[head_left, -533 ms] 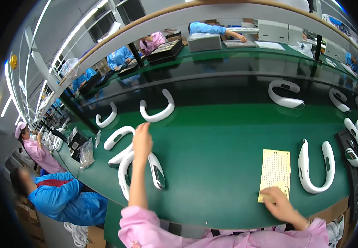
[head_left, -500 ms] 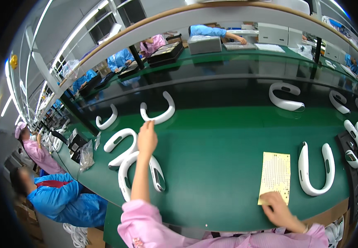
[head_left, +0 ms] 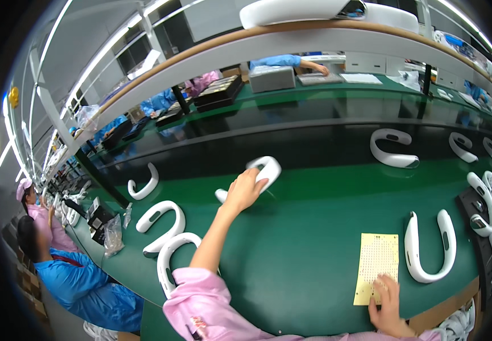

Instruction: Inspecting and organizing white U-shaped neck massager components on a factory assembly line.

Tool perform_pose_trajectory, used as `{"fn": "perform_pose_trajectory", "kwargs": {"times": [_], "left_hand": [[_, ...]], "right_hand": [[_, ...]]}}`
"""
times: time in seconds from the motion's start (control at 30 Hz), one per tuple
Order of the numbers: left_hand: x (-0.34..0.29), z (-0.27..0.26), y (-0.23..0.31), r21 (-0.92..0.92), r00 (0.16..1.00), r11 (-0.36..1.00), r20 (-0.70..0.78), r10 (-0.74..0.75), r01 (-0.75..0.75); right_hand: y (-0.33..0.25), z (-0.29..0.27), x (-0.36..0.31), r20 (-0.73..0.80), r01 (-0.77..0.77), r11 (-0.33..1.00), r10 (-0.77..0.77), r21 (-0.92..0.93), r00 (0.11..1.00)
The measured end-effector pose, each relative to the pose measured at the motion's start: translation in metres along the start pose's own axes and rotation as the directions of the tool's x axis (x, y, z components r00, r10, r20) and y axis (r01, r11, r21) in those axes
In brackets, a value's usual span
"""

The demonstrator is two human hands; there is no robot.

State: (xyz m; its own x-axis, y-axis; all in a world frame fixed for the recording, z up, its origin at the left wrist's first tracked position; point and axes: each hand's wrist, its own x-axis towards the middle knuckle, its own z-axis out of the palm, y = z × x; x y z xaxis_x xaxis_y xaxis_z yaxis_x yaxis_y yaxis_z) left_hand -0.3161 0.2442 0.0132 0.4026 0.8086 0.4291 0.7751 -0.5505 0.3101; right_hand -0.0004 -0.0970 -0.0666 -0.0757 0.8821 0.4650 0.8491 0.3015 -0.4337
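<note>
Over the middle of the green bench, my left hand (head_left: pixel 243 190) is closed round a white U-shaped neck fan (head_left: pixel 271 170), whose far end is blurred by motion. At the lower right my right hand (head_left: pixel 389 311) lies on a yellow sheet (head_left: pixel 376 256) printed with rows of small marks. Its fingers are apart and touch the sheet's lower half. Just right of that sheet lies another white neck fan (head_left: pixel 414 258), its ends pointing away from me. Two more, an upper neck fan (head_left: pixel 179 219) and a lower neck fan (head_left: pixel 165 267), lie left of my left forearm, which partly covers the lower one.
More neck fans stand along the dark conveyor belt (head_left: pixel 314 145) behind the bench. A black tray (head_left: pixel 473 207) with white parts borders the right side. At left are a plastic bag (head_left: pixel 113 236) and a person in blue (head_left: pixel 84 284). A shelf (head_left: pixel 314 34) crosses above.
My left hand has taken hold of the neck fan by the belt and carried it right and nearer. My right hand has shifted onto the yellow sheet. The whole view has tilted slightly.
</note>
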Motion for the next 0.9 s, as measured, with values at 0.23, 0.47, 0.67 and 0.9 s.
{"fn": "perform_pose_trajectory", "kwargs": {"times": [0.23, 0.47, 0.67, 0.9], "left_hand": [[-0.062, -0.095, 0.179, -0.690, 0.857, 0.702, 0.243, 0.454, -0.176], [-0.139, -0.046, 0.187, -0.921, 0.904, -0.080, 0.354, 0.240, 0.382], [-0.173, -0.008, 0.201, -0.883, 0.959, -0.383, 0.212, 0.190, 0.271], [-0.183, 0.005, 0.201, -0.860, 0.969, -0.447, 0.235, 0.082, 0.247]], "right_hand": [[-0.003, -0.054, 0.135, -0.112, 0.317, 0.941, -0.305, 0.118, 0.946], [0.012, -0.034, 0.092, 0.215, -0.264, 0.255, 0.205, 0.930, 0.955], [0.007, -0.026, 0.073, 0.396, -0.405, -0.001, 0.206, 0.914, 0.895], [0.004, -0.019, 0.065, 0.541, -0.527, -0.128, 0.253, 0.840, 0.802]]}}
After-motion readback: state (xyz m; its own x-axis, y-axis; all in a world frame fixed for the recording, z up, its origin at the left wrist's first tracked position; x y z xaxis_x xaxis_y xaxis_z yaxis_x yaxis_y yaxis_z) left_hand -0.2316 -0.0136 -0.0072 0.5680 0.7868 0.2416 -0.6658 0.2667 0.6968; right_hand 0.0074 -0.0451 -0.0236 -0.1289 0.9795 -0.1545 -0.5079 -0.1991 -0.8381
